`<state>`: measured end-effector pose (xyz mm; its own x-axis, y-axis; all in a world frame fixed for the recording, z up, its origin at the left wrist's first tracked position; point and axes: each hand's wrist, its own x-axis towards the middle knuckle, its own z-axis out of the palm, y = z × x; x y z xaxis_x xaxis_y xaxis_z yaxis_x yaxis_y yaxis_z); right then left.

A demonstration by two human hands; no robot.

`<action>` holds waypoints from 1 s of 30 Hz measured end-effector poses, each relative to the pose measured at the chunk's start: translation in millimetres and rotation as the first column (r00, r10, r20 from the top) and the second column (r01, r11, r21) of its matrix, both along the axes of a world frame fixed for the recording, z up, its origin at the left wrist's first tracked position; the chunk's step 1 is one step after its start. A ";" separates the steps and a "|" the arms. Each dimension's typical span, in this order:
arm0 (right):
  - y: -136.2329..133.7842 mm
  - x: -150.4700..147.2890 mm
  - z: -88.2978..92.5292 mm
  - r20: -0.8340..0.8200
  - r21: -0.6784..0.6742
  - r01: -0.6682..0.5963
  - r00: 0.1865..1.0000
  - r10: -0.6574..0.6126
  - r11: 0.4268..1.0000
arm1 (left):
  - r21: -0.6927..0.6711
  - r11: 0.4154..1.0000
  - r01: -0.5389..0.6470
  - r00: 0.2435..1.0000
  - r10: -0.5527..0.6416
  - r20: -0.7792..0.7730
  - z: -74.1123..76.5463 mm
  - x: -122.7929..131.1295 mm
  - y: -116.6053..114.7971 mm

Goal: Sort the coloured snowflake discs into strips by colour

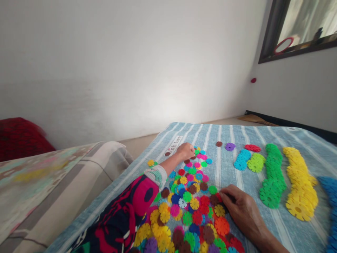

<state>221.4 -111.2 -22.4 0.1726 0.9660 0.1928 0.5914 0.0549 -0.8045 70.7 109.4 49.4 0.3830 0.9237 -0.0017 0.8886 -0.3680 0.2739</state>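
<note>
A pile of mixed coloured plastic snowflake discs (189, 207) lies on a blue striped cloth (223, 140). My left hand (185, 151) reaches to the far end of the pile, fingers curled down onto the discs there; whether it holds one is hidden. My right hand (240, 209) rests at the pile's right edge, its fingertips pinched on discs near a brown one. To the right lie sorted rows: green discs (272, 175), yellow discs (300, 182), light green discs (255, 162), turquoise discs (242, 159) and blue discs (330, 196).
Single discs lie beyond the pile: red (252, 148), purple (230, 146), brown (219, 143). A striped pillow (52, 189) and a red cushion (18, 137) sit at the left. A white wall stands behind; a dark-framed window (297, 31) is at top right.
</note>
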 end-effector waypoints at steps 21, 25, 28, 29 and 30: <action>-1.0 0.2 2.0 0.004 -0.017 -0.019 1.000 0.019 1.000 | 0.097 0.993 0.065 0.990 -0.052 -0.134 -11.1 -18.6 -23.2; -0.6 0.7 0.5 0.011 0.005 -0.013 1.000 0.013 1.000 | 0.121 0.990 0.066 0.987 -0.047 -0.151 -13.5 -22.0 -21.0; -0.7 0.5 0.3 0.007 0.014 -0.009 1.000 0.009 1.000 | 0.141 0.988 0.059 0.988 -0.037 -0.153 -15.8 -22.7 -19.7; -0.8 0.3 0.6 0.006 0.012 -0.007 1.000 0.007 1.000 | 0.144 0.988 0.056 0.988 -0.034 -0.154 -16.6 -22.5 -19.2; -0.9 0.1 1.0 0.008 0.009 -0.003 1.000 0.003 1.000 | 0.148 0.988 0.055 0.988 -0.032 -0.154 -17.4 -22.1 -18.8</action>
